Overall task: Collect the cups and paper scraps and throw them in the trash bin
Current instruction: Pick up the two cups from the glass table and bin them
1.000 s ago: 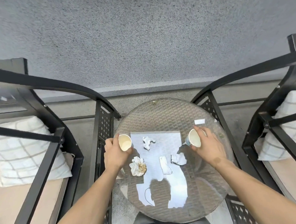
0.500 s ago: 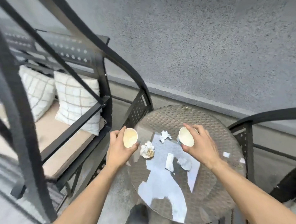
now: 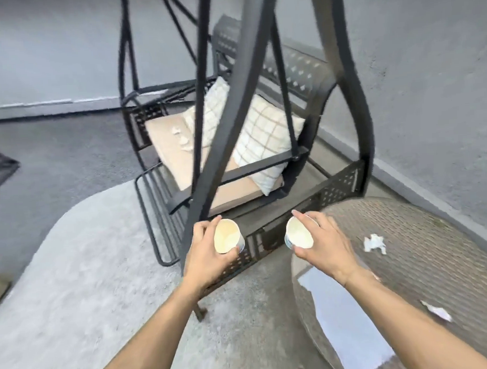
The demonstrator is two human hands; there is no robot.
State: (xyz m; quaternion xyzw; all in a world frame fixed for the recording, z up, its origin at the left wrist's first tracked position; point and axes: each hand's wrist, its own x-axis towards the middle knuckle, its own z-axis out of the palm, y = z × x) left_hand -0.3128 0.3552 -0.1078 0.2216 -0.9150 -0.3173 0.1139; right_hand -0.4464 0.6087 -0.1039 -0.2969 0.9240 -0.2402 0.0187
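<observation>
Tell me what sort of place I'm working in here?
Probably an outdoor patio or porch: a metal swing seat with checked cushions, a round glass-topped wicker table, and a rough stucco wall.

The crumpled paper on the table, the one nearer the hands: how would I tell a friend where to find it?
Start at the round wicker-look table on the right. Just past the right hand, which holds a cup, lies a small crumpled paper on the brown top. Unlike the flatter scrap near the table's right side, it is scrunched up and lies close to the hand.
</observation>
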